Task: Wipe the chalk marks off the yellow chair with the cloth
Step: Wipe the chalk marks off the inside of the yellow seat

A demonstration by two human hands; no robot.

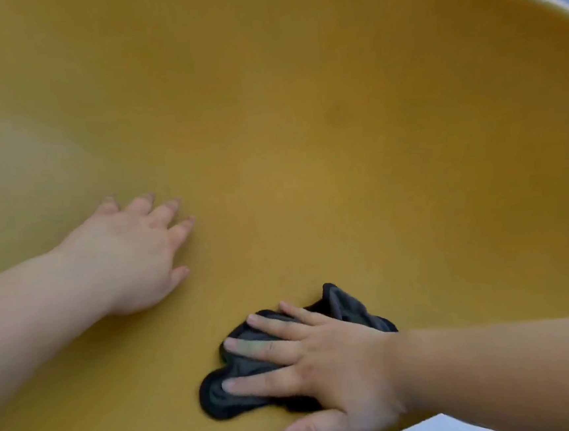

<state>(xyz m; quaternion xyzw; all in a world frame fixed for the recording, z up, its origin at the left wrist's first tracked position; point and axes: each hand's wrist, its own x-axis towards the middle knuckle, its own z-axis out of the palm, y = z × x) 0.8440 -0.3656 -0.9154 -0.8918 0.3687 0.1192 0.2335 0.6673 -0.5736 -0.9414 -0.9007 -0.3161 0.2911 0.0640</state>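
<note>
Where cloth point(220, 401) bunches, yellow chair point(301, 110), white surface point(446, 426)

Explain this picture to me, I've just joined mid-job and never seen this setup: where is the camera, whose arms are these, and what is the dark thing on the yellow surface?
There is no machine here: a person works with two bare hands. The single picture comes from a camera worn on their head, looking forward and down. The yellow surface filling the view is the yellow chair. The left hand rests on it with fingers spread and holds nothing. The right hand lies flat on a crumpled dark grey cloth, pressing it against the chair with straight fingers. The picture is blurred, so I cannot make out any clear chalk marks.
</note>
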